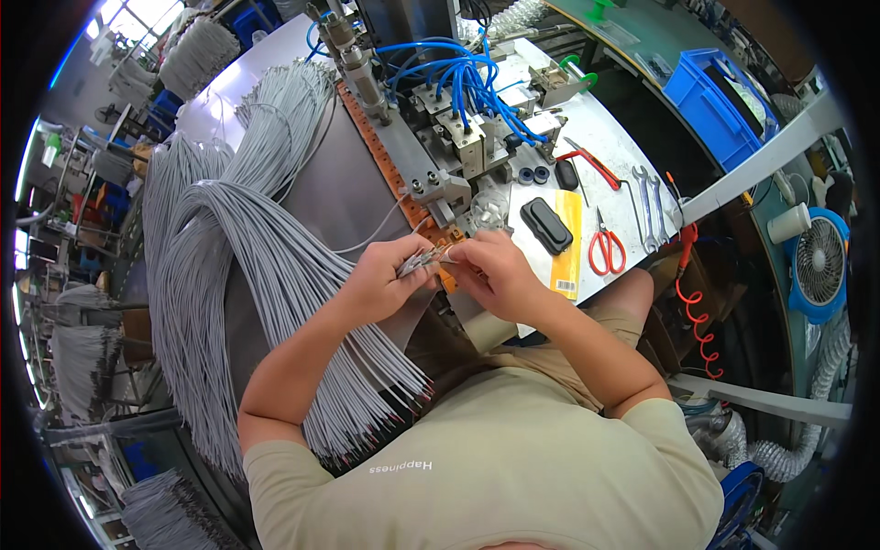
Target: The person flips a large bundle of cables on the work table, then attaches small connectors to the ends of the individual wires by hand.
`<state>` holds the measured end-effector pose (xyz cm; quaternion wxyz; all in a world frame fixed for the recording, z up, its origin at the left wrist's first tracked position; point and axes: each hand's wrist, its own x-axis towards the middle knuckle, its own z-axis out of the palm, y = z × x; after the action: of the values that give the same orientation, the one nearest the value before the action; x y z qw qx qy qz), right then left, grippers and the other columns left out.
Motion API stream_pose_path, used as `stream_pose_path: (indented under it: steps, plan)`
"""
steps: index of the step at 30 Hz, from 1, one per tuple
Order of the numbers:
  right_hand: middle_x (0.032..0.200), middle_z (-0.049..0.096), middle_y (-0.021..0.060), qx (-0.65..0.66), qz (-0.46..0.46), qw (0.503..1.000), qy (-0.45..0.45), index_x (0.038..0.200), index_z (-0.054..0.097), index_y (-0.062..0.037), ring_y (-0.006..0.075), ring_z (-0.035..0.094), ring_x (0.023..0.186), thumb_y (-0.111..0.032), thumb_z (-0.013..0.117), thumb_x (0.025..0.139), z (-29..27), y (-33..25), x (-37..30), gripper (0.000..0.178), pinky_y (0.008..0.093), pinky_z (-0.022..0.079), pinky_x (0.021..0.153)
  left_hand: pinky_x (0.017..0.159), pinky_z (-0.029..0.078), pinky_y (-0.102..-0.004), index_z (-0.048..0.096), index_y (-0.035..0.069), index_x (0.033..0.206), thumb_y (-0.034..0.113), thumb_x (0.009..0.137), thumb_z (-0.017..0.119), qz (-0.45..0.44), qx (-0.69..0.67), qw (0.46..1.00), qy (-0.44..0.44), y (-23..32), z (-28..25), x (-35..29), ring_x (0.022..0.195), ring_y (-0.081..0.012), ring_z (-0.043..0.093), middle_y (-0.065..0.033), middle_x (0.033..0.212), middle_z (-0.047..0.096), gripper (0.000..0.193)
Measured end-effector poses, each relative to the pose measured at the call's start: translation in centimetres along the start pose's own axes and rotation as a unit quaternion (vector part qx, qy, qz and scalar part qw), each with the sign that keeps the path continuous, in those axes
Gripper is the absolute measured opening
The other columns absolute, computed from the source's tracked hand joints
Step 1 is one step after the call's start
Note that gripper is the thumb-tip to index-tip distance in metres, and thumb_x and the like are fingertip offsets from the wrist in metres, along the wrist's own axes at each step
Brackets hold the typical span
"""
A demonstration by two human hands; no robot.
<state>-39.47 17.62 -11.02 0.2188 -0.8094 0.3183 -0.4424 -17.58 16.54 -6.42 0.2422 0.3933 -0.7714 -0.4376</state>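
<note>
My left hand (390, 275) is closed around a small bunch of grey cable ends (420, 263) in front of the machine. Close beside it, my right hand (495, 273) pinches at the tips of that bunch; its fingertips hide exactly what they grip. A large bundle of grey cables (275, 247) lies to the left of my hands, draping toward me with reddish and dark tips. Just beyond my fingers stands the bench machine (463, 142), with blue air hoses (495, 87) and an orange-brown perforated rail (390, 183). A clear bag of small parts (489, 209) sits near my right hand.
On the white bench to the right lie red-handled scissors (606, 252), a black oblong case (546, 225), a yellow packet (566, 261) and wrenches (653, 206). Farther right are a coiled red hose (701, 330), a blue fan (819, 264) and a blue crate (710, 105).
</note>
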Motion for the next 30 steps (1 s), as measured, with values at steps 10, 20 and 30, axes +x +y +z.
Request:
stream_pose_path:
  steps: [10,20,30]
  plan:
    - [0.073,0.057,0.0036,-0.022,0.153,0.984,0.09,0.091,0.058,-0.004,0.0168,0.052,0.066,-0.01,0.068,0.091,1.1,1.9,-0.2,0.012,0.032,0.039,0.062,0.069,0.053,-0.0281,0.065,0.0,0.112,0.01,0.093,0.064,0.209,0.231,0.927,0.208,1.4,0.6,-0.8,0.073,-0.0145,0.066,-0.007,0.079,0.069,0.021]
    - [0.066,0.055,-0.0029,0.285,0.407,0.866,0.057,0.086,0.058,-0.0023,0.003,0.045,0.059,-0.018,0.069,0.093,0.7,4.0,0.3,0.02,0.0234,0.035,0.051,0.067,0.056,-0.0342,0.069,0.008,0.112,0.006,0.077,0.074,0.102,0.218,0.97,0.043,-0.2,0.8,0.2,0.079,-0.0286,0.07,-0.0106,0.1,0.072,0.036]
    - [0.065,0.056,-0.0019,0.152,0.348,0.922,0.075,0.087,0.06,-0.0045,0.0039,0.047,0.059,-0.021,0.067,0.094,1.5,4.1,-0.3,0.019,0.0234,0.035,0.051,0.061,0.055,-0.0376,0.067,0.01,0.103,0.014,0.074,0.074,0.102,0.305,0.944,0.067,0.6,1.4,-0.7,0.074,-0.0302,0.068,-0.0051,0.103,0.072,0.03]
